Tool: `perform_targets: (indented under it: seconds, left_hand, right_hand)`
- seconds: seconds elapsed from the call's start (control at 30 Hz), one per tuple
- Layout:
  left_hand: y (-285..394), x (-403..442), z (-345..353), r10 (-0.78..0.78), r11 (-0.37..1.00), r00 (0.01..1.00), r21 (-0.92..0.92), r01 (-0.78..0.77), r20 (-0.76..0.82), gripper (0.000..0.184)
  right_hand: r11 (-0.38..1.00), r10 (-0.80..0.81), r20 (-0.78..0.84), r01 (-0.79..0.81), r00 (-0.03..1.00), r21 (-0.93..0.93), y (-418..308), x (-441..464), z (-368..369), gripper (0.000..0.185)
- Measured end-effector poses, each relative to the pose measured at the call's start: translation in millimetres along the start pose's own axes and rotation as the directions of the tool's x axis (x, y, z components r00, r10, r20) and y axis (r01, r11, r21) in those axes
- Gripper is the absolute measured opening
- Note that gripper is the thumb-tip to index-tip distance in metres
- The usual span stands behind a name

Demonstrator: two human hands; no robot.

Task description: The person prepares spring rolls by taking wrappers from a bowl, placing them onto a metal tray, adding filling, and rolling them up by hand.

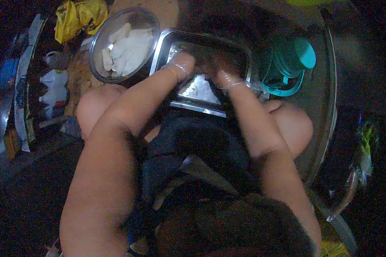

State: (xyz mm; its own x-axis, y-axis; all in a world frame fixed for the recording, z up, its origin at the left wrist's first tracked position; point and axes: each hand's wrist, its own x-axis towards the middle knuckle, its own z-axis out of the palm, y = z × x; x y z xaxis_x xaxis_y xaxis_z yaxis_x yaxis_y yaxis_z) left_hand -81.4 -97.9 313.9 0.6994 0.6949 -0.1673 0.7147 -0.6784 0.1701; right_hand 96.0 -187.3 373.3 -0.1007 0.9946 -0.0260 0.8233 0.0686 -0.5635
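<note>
Dim light leaves the room's edges nearly black. The dark floor (43,180) shows at the left, below a worn brown surface (78,70). A thin pale edge (333,85) curves down the right side.

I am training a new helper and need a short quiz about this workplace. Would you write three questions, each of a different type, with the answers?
1. Multiple choice: The left hand and right hand are at a metal tray. Its outline is: A) round; B) triangular; C) rectangular.
2. True or false: White pieces lie in the round bowl, left of the tray.
3. Fill in: The colour of the container to the right of the tray is ____.

Key: 1 C; 2 true; 3 turquoise.
</note>
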Motion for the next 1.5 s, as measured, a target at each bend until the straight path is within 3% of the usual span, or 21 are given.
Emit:
perform_targets:
  seconds: [0.07, 0.13, 0.27, 0.3, 0.37, 0.47, 0.57, 0.67, 0.93, 0.97, 1.03, 1.07, 1.13, 1.17, 1.2, 1.23, 1.27, 1.3, 1.37, 1.47, 1.5]
  left_hand:
    - [10.6, -2.5, -16.2, -0.044, 0.999, 0.999, -0.012, 0.044, 0.020, 0.042]
    - [34.7, -15.7, -55.5, -0.118, 0.991, 0.991, -0.061, 0.122, 0.066, 0.040]
    - [27.7, -20.3, -41.1, 0.177, 0.984, 0.966, 0.021, -0.176, -0.188, 0.034]
    - [29.8, -23.6, -42.8, 0.234, 0.972, 0.946, 0.072, -0.223, -0.223, 0.032]
    - [36.3, -28.2, -50.3, 0.267, 0.963, 0.933, 0.099, -0.250, -0.240, 0.030]
    - [36.8, -26.6, -56.1, 0.212, 0.975, 0.954, -0.016, -0.221, -0.212, 0.030]
    - [7.9, -0.7, -18.7, 0.178, 0.975, 0.946, -0.082, -0.207, -0.270, 0.030]
    - [9.9, 4.7, -20.5, 0.123, 0.992, 0.932, 0.018, -0.124, -0.342, 0.033]
    - [25.1, 4.0, -24.7, 0.153, 0.972, 0.943, 0.218, -0.090, -0.295, 0.036]
    - [24.2, 8.2, -24.5, 0.107, 0.987, 0.965, 0.139, -0.075, -0.241, 0.036]
    - [22.6, 18.2, -26.5, 0.025, 1.000, 0.992, -0.015, -0.027, -0.125, 0.034]
    - [12.0, 23.7, -26.0, 0.083, 0.987, 0.992, 0.127, -0.095, 0.096, 0.033]
    - [-13.6, 30.4, -30.3, 0.081, 0.889, 0.852, 0.349, -0.297, 0.518, 0.030]
    - [30.4, 1.0, -104.8, 0.044, 0.990, 0.922, 0.107, -0.092, 0.386, 0.034]
    - [36.9, -9.5, -119.4, 0.037, 0.990, 0.922, -0.137, 0.018, 0.385, 0.032]
    - [40.0, -17.5, -131.5, 0.031, 0.920, 0.923, -0.371, 0.123, 0.383, 0.029]
    - [33.9, -17.7, -128.0, -0.014, 0.577, 0.877, -0.712, 0.399, 0.480, 0.025]
    - [32.7, -20.6, -130.3, -0.059, 0.058, 0.819, -0.817, 0.574, 0.571, 0.021]
    - [39.1, -37.4, -144.1, -0.112, 0.013, 0.871, -0.876, 0.482, 0.478, 0.021]
    - [50.0, -63.0, -158.1, -0.088, -0.049, 0.940, -0.944, 0.327, 0.330, 0.028]
    - [58.4, -73.8, -164.3, -0.102, -0.043, 0.953, -0.958, 0.283, 0.286, 0.034]
  right_hand:
    - [0.994, -0.083, -0.062, 0.078, 0.995, -0.075, 6.3, 1.8, 13.0, 0.053]
    - [0.988, -0.150, -0.048, 0.151, 0.988, 0.034, 21.5, 8.0, 23.9, 0.051]
    - [0.981, -0.190, -0.071, 0.187, 0.979, -0.058, 14.2, 5.2, 7.9, 0.050]
    - [0.986, -0.168, -0.084, 0.169, 0.982, 0.004, 19.9, 7.4, 11.2, 0.050]
    - [0.983, -0.123, -0.108, 0.137, 0.986, 0.124, 32.4, 16.6, 18.5, 0.052]
    - [0.954, -0.292, -0.188, 0.299, 0.938, 0.013, 8.2, 12.3, -11.4, 0.054]
    - [0.974, -0.196, -0.015, 0.197, 0.980, 0.115, 9.4, 10.5, -13.2, 0.056]
    - [0.990, -0.106, -0.116, 0.093, 0.988, -0.107, 25.5, 19.2, 10.1, 0.052]
    - [0.989, 0.149, -0.043, -0.148, 0.988, 0.013, 20.3, 38.7, 0.6, 0.049]
    - [0.983, 0.179, -0.025, -0.178, 0.983, 0.033, 18.7, 38.2, -2.8, 0.049]
    - [0.999, -0.009, -0.015, 0.009, 1.000, -0.040, 18.7, 34.8, -12.3, 0.048]
    - [0.992, -0.104, -0.004, 0.103, 0.995, -0.076, 19.8, 31.9, -17.4, 0.048]
    - [0.945, -0.292, 0.022, 0.292, 0.956, -0.150, 21.8, 26.5, -30.0, 0.048]
    - [0.948, -0.315, 0.038, 0.316, 0.948, -0.044, 23.8, 25.5, -37.5, 0.049]
    - [0.940, -0.338, 0.053, 0.334, 0.940, 0.063, 25.6, 24.4, -45.2, 0.050]
    - [0.914, -0.300, 0.080, 0.263, 0.951, 0.309, 31.0, 22.5, -52.7, 0.052]
    - [0.829, -0.277, 0.116, 0.176, 0.954, 0.531, 32.8, 22.6, -59.7, 0.054]
    - [0.757, -0.289, 0.162, 0.122, 0.944, 0.643, 30.7, 24.1, -64.4, 0.053]
    - [0.568, -0.333, 0.250, -0.018, 0.909, 0.823, 18.9, 18.7, -71.7, 0.053]
    - [0.621, -0.316, 0.115, 0.113, 0.942, 0.776, -17.6, 4.3, -87.0, 0.047]
    - [0.636, -0.226, 0.015, 0.136, 0.974, 0.760, -17.2, 4.4, -77.1, 0.040]
